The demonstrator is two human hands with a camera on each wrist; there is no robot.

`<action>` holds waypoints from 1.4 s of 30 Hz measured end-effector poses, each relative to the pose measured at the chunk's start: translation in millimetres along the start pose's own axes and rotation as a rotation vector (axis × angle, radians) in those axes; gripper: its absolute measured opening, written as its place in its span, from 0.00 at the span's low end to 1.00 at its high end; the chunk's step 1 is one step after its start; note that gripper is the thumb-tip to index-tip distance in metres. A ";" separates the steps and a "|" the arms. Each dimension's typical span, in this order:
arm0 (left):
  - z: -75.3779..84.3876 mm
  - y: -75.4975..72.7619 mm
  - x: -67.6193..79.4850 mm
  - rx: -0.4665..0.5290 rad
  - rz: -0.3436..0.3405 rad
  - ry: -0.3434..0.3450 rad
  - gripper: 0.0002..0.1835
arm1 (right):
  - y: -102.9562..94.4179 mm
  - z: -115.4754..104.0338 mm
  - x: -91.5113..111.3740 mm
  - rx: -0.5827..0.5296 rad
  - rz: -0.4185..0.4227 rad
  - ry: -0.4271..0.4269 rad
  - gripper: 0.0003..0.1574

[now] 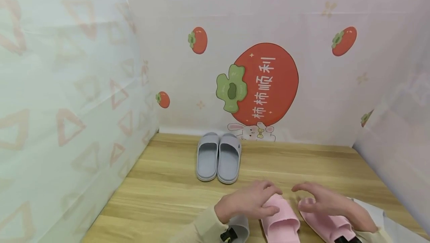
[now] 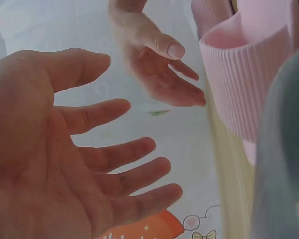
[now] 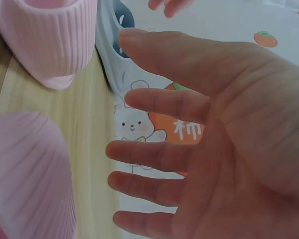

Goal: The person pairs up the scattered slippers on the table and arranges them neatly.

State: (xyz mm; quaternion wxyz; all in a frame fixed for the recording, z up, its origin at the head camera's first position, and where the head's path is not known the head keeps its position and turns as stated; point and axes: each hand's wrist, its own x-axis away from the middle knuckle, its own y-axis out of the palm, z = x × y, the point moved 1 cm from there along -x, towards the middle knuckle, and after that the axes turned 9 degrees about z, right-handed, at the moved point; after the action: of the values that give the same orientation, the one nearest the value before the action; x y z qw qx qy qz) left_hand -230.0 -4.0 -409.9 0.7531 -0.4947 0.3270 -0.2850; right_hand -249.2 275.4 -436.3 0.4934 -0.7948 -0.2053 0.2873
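My left hand (image 1: 252, 200) hovers over the left pink slipper (image 1: 283, 218) and a pale grey slipper (image 1: 240, 225), fingers spread and loosely bent. Above the right pink slipper (image 1: 324, 224) is my right hand (image 1: 324, 200), palm turned inward. The hands face each other across a gap, and neither holds anything. In the left wrist view, the palm of the left hand (image 2: 50, 144) shows, with a ribbed pink slipper (image 2: 244, 79) apart from it. Likewise, the right wrist view shows the right hand (image 3: 209, 134) with bare fingers beside a pink slipper (image 3: 30, 169).
A pair of grey slippers (image 1: 218, 159) stands side by side near the back wall (image 1: 322, 116), toes toward it. White sheet walls enclose the wooden floor (image 1: 151, 194) at left and right. A pale flat piece (image 1: 371, 210) lies beyond my right hand; its kind is unclear.
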 end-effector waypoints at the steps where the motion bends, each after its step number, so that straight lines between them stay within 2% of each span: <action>1: 2.3 1.3 0.2 -0.020 -0.004 -0.002 0.24 | 0.6 3.0 1.9 -0.008 -0.014 0.002 0.28; 4: 7.5 6.2 1.0 -0.079 -0.025 -0.015 0.24 | 2.2 11.0 7.8 -0.044 -0.046 -0.004 0.28; 10: 15.2 15.3 0.4 -0.108 -0.076 -0.037 0.25 | -1.3 14.3 15.7 -0.128 -0.097 -0.031 0.28; 17: 22.8 26.4 0.2 -0.172 -0.088 0.001 0.25 | -4.0 9.3 22.0 -0.076 -0.154 0.050 0.28; 20: 23.7 31.8 -0.8 -0.176 -0.114 0.011 0.25 | -2.0 14.1 24.8 -0.100 -0.160 0.036 0.29; 25: 25.4 37.0 -1.3 -0.153 -0.152 -0.023 0.25 | -2.0 22.2 31.5 -0.185 -0.192 0.026 0.30; 33: 28.2 41.5 -1.5 -0.218 -0.154 -0.021 0.22 | -2.7 27.7 42.1 -0.225 -0.265 0.160 0.33; 42: 27.5 47.5 -2.6 -0.216 -0.123 -0.094 0.21 | -7.1 25.7 45.9 -0.218 -0.274 0.186 0.36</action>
State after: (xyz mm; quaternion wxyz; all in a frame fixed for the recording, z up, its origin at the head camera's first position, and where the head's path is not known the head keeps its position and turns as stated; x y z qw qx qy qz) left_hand -205.4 29.8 -445.4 0.6912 -0.6046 0.2892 -0.2702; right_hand -231.9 323.6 -450.5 0.4557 -0.8313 -0.2953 0.1189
